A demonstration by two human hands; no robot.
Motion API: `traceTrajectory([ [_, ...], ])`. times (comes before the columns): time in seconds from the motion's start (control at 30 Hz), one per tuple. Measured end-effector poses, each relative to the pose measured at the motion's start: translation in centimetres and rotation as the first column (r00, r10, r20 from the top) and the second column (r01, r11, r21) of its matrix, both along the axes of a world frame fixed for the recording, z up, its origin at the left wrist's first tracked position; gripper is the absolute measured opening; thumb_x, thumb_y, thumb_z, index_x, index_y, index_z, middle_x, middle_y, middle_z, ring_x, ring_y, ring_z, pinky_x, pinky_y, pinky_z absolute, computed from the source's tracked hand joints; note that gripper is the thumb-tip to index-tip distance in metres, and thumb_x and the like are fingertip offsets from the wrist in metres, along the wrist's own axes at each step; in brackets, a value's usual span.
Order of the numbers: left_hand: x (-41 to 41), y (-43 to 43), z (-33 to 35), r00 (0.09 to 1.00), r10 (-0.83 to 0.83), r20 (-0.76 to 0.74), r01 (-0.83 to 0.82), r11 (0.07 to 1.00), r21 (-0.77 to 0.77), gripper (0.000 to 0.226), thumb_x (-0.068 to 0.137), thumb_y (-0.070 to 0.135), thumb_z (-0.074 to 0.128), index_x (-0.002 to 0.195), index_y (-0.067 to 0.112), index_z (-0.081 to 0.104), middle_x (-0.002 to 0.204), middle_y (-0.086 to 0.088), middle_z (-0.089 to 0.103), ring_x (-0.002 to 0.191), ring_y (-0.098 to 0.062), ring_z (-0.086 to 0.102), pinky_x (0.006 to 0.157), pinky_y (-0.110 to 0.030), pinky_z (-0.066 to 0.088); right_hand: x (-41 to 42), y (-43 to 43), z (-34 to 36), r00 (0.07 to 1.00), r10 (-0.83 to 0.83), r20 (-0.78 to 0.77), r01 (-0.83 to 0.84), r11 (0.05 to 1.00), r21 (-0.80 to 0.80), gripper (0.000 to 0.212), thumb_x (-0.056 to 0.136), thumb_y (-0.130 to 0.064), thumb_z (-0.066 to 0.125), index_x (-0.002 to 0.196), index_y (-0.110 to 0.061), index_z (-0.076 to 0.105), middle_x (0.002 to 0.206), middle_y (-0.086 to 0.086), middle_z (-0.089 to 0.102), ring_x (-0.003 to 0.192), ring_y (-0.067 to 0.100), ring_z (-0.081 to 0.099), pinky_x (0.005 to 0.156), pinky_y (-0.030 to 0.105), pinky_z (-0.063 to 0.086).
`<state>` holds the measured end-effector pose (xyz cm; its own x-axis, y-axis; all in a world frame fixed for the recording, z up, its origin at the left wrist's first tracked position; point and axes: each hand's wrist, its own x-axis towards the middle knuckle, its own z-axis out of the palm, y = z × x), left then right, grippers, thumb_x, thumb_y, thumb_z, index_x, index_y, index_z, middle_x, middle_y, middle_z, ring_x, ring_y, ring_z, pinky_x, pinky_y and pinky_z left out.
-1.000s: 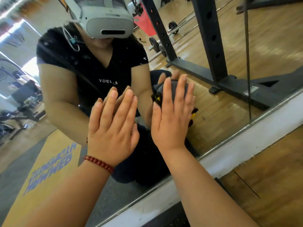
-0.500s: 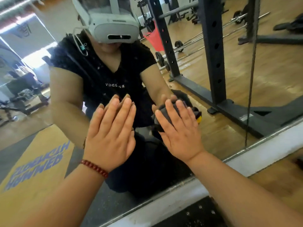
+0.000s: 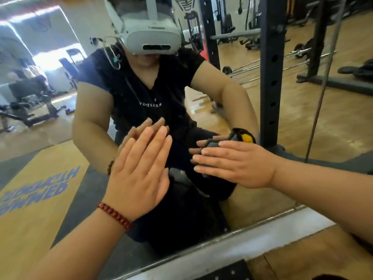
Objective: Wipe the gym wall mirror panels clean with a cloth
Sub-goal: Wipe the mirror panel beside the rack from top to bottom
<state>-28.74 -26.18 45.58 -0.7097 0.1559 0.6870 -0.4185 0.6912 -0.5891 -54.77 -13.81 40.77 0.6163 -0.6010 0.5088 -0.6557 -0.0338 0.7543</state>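
Cloth (image 3: 232, 141) was pinned flat against the lower mirror (image 3: 282, 178) under the right hand (image 3: 238, 164), fingers straight, pressing rather than gripping. Left hand (image 3: 139, 174) lay flat on the glass beside it, fingers extended, holding nothing. Judgement: even palm pressure and overlapping strokes toward the bottom frame (image 3: 252, 239) would limit streaks; the bare left palm risked smudges.

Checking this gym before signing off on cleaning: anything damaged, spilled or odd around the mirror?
Nothing stands out. The mirror looks uncracked; the right hand presses a dark cloth flat against it, the left hand beside.
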Motion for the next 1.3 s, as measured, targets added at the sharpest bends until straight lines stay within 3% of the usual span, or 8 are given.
traceTrajectory([
  [0.2,0.3,-1.3,0.7,0.988,0.086,-0.125,-0.09,0.995,-0.029,0.062,0.095,0.026,0.049,0.15,0.0,0.035,0.157,-0.016,0.029,0.149,-0.031,0.021,0.123,-0.045,0.014,2.0,-2.0,7.9,0.99,0.046,0.134,-0.012,0.97,-0.243,0.053,0.103,-0.025,0.045,0.154,-0.019,0.032,0.159,0.005,0.029,0.147,0.022,0.027,0.12,0.039,0.019],
  [0.37,0.2,-1.7,0.2,0.985,0.139,-0.106,-0.145,0.988,-0.049,0.063,0.097,0.029,0.043,0.152,-0.001,0.029,0.158,-0.018,0.026,0.148,-0.034,0.02,0.123,-0.046,0.014,0.8,-0.8,5.4,0.974,0.06,-0.22,-0.024,0.986,0.163,0.051,0.105,-0.015,0.023,0.154,-0.017,0.033,0.161,0.0,0.029,0.148,0.016,0.024,0.124,0.035,0.008],
  [0.57,0.2,-1.0,0.6,0.987,0.086,-0.133,-0.081,0.996,0.04,0.062,0.098,0.028,0.042,0.151,-0.001,0.028,0.157,-0.018,0.029,0.147,-0.032,0.023,0.123,-0.044,0.016,4.5,-2.6,12.0,0.989,0.022,0.145,0.013,0.971,-0.237,0.05,0.105,-0.026,0.04,0.154,-0.018,0.032,0.159,0.007,0.031,0.148,0.025,0.025,0.121,0.041,0.016],
  [0.77,1.1,-0.8,3.0,0.98,0.082,-0.183,-0.068,0.994,0.08,0.063,0.098,0.027,0.041,0.151,-0.003,0.026,0.158,-0.018,0.023,0.149,-0.033,0.018,0.123,-0.044,0.014,3.6,-1.9,9.5,0.983,0.066,-0.171,-0.046,0.992,0.117,0.049,0.105,-0.018,0.03,0.153,-0.016,0.035,0.159,0.003,0.032,0.147,0.02,0.029,0.121,0.038,0.016],
  [0.97,0.8,-0.8,2.8,0.97,0.159,-0.183,-0.147,0.986,0.077,0.064,0.096,0.029,0.043,0.15,-0.003,0.03,0.159,-0.019,0.024,0.149,-0.032,0.019,0.123,-0.045,0.014,3.5,-2.2,15.9,0.984,-0.01,0.175,0.059,0.958,-0.279,0.05,0.107,-0.026,0.035,0.155,-0.014,0.031,0.16,0.011,0.028,0.148,0.029,0.023,0.12,0.044,0.017],
  [1.03,0.8,-0.3,3.5,0.975,0.105,-0.195,-0.088,0.992,0.094,0.062,0.097,0.029,0.042,0.149,-0.003,0.033,0.156,-0.02,0.03,0.147,-0.033,0.023,0.122,-0.045,0.017,3.2,-2.1,13.6,0.996,0.013,0.089,0.006,0.977,-0.215,0.051,0.105,-0.025,0.038,0.155,-0.015,0.031,0.16,0.008,0.028,0.149,0.027,0.024,0.121,0.043,0.016],
  [1.17,0.1,-0.3,6.9,0.972,0.06,-0.226,-0.051,0.998,0.046,0.062,0.097,0.027,0.044,0.15,-0.001,0.029,0.157,-0.018,0.026,0.147,-0.033,0.023,0.123,-0.043,0.013,1.2,-0.8,10.7,0.97,0.043,-0.239,-0.008,0.99,0.144,0.055,0.101,-0.021,0.039,0.155,-0.017,0.03,0.161,0.002,0.025,0.149,0.019,0.021,0.123,0.038,0.012],
  [1.3,-1.0,-0.7,8.1,0.962,0.129,-0.241,-0.131,0.991,0.007,0.062,0.098,0.03,0.045,0.152,0.001,0.03,0.159,-0.017,0.025,0.148,-0.031,0.021,0.123,-0.044,0.009,2.3,-1.7,16.4,0.999,0.013,0.05,-0.002,0.979,-0.205,0.049,0.107,-0.026,0.034,0.154,-0.016,0.032,0.16,0.007,0.028,0.148,0.026,0.025,0.121,0.043,0.02],
])
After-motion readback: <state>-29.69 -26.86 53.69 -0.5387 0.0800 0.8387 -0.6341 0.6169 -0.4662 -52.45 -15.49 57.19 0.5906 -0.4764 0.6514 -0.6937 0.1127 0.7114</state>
